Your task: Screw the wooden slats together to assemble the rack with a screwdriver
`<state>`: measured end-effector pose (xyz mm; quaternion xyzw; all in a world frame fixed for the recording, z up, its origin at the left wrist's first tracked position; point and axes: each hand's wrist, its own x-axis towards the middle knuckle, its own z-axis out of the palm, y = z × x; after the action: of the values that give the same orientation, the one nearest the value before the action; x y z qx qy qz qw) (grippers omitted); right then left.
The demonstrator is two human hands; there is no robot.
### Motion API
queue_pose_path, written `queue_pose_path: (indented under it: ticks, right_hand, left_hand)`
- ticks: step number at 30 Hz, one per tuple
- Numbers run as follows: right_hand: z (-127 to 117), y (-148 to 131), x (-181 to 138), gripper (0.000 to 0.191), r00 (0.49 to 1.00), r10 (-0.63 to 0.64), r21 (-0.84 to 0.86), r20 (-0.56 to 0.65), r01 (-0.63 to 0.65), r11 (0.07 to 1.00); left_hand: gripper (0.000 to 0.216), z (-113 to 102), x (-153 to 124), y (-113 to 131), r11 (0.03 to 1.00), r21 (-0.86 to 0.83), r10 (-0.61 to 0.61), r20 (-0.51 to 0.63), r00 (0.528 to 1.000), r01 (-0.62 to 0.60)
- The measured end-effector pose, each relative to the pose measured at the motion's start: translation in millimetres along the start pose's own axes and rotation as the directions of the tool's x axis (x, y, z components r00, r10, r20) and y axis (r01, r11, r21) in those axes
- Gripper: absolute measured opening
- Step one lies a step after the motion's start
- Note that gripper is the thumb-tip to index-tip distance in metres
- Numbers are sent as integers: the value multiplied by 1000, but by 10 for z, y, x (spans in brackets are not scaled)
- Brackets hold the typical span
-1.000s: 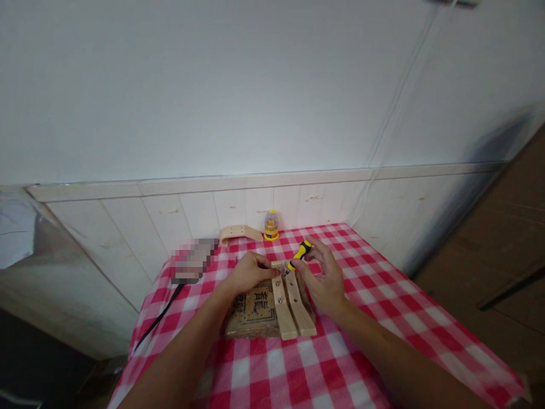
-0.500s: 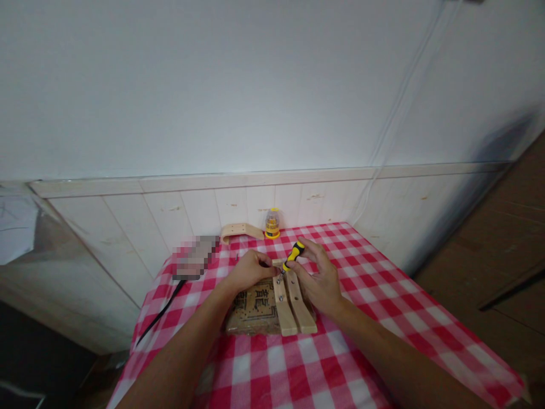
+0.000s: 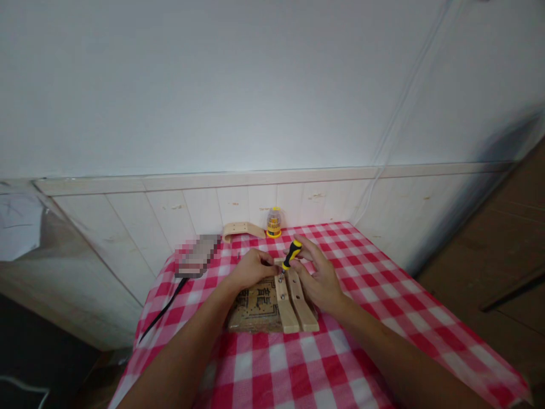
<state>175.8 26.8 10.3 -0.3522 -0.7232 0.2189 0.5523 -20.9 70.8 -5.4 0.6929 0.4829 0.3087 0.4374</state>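
Observation:
A yellow and black screwdriver leans in my right hand, which is closed round its handle. Its tip meets a screw near the far end of the left curved wooden strip. A second screw shows nearer to me on that strip. My left hand is closed by the strip's far end, fingertips pinched beside the screwdriver tip; what they grip is hidden. Another wooden strip with two open holes lies alongside, under my right hand. Both strips rest on a brown board with dark characters.
A red and white checked cloth covers the table. At the back stand a curved wooden piece and a clear, yellow-based screwdriver-bit case, close to the white panelled wall. A blurred-out flat item with a black strap lies left.
The screwdriver has turned in my right hand and stands a little more upright, its tip still at the same screw. The whole view has shifted slightly. My left hand keeps its place.

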Motion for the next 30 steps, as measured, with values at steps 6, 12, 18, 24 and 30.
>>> queue_pose_path:
  ticks: [6, 12, 18, 24, 30]
  right_hand:
    - [-13, -29, 3, 53, 998, 0, 26, 56, -1, 1000]
    - [-35, -82, 9, 51, 993, -25, 12, 116, 24, 1000]
    - [-32, -91, 13, 48, 994, -19, 1, 109, 19, 1000]
    - [-23, -20, 13, 46, 999, -25, 57, 39, 23, 998]
    - [-3, -13, 3, 44, 999, -23, 48, 40, 21, 999]
  left_hand:
    - [25, 4, -10, 4, 999, -36, -14, 6, 1000, 15]
    - [21, 0, -3, 1, 999, -39, -22, 11, 1000, 23]
    - [23, -1, -6, 9, 999, -33, -12, 12, 1000, 12]
    - [26, 2, -7, 24, 1000, -16, -7, -6, 1000, 7]
    - [28, 11, -3, 32, 999, -44, -12, 2, 1000, 12]
